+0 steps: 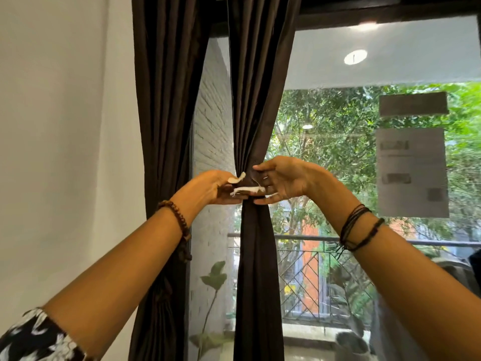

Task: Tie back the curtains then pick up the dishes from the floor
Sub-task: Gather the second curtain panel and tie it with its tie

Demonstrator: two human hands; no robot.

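Observation:
A dark brown curtain hangs in front of the window, gathered to a narrow waist at mid height. A white cloth tie wraps that waist, its frayed ends sticking out to the left. My left hand pinches the tie's ends on the left of the gathered cloth. My right hand is on the right side, fingers curled against the curtain and the tie. A second dark curtain hangs further left, by the wall. No dishes are in view.
A white wall fills the left. The window glass carries taped papers at the right. Outside are a balcony railing, trees and a leafy plant.

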